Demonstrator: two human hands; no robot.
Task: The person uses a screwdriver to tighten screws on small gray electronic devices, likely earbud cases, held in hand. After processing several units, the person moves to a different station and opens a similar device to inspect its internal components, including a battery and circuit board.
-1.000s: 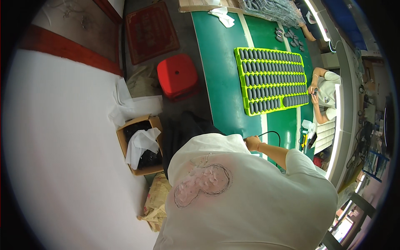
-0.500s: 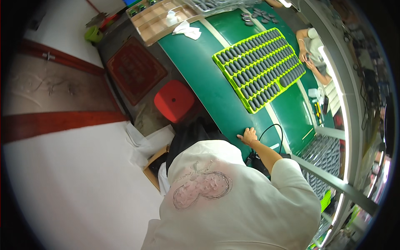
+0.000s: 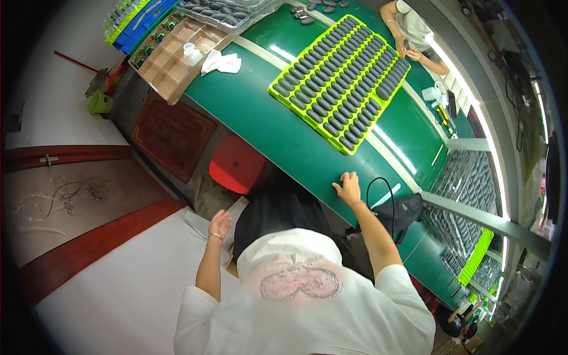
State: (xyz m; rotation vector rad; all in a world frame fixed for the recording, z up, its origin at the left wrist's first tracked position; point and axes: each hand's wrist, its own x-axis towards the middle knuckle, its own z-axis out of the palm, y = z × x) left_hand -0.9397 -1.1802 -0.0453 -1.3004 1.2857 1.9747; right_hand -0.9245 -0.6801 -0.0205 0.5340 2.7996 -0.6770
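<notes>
My right hand [image 3: 348, 188] is at the near edge of the green table [image 3: 266, 133], holding nothing, its fingers apart. My left hand [image 3: 220, 223] is off the table beside my body, empty, with fingers spread. Beyond my right hand lies a lime-green tray [image 3: 341, 148] with rows of dark grey oval pieces [image 3: 331, 77]; a few larger ones [image 3: 391, 80] sit along its right side. To the right of my right hand are a looped black cable [image 3: 368, 192], a white strip [image 3: 387, 195] and a black bag-like object [image 3: 402, 210].
Across the table a person [image 3: 414, 29] holds a small dark piece. A partitioned cardboard box [image 3: 168, 71] and crumpled white cloth [image 3: 222, 62] are at the table's far left. A red stool [image 3: 236, 164] stands by the left edge. A metal post [image 3: 485, 216] crosses at right.
My left hand has come into view at the left. My right hand has lifted slightly at the table edge. The view has turned, so the tray appears higher and further left.
</notes>
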